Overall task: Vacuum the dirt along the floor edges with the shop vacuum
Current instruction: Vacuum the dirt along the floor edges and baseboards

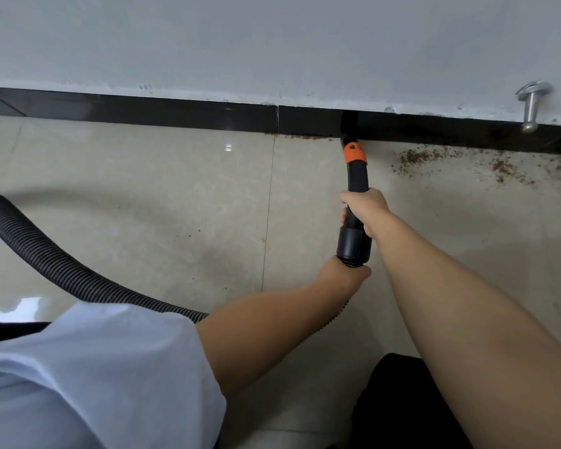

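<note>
A black vacuum wand (357, 179) with an orange collar (355, 152) points at the black baseboard (175, 113), its dark nozzle tip (348, 124) at the floor edge. My right hand (365, 210) grips the wand's middle. My left hand (345, 275) holds the ribbed black hose (46, 257) just below the wand's cuff (353, 244). Brown dirt (418, 158) lies scattered along the baseboard to the right of the nozzle. A thin line of crumbs (302, 136) sits just left of it.
A metal door stop (530, 105) juts from the grey wall at the right. The hose loops away across the beige tiled floor (143, 196) to the left edge. A white sleeve (94, 367) fills the lower left.
</note>
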Tool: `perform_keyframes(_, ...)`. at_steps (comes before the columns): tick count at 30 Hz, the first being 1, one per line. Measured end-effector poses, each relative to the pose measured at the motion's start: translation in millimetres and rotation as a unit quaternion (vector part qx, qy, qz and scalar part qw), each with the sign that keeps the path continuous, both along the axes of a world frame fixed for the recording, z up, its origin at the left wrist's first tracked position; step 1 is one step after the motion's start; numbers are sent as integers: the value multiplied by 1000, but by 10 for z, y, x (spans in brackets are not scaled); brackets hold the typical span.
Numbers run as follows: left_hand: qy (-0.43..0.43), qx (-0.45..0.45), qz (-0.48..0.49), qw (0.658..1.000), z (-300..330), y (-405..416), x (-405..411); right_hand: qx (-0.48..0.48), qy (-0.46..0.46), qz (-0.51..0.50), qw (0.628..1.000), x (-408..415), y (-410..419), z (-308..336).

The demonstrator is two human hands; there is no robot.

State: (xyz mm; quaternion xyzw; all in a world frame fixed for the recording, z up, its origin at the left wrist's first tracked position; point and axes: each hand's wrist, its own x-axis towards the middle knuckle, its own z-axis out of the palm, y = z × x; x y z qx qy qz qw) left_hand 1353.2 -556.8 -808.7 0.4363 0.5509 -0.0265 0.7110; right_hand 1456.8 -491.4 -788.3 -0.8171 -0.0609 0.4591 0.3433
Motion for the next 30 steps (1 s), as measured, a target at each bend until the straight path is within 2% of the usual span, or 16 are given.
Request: perform_keyframes(30, 61, -3, 93, 994, -105, 412, -690, 2, -22, 135, 991, -897, 623, -139)
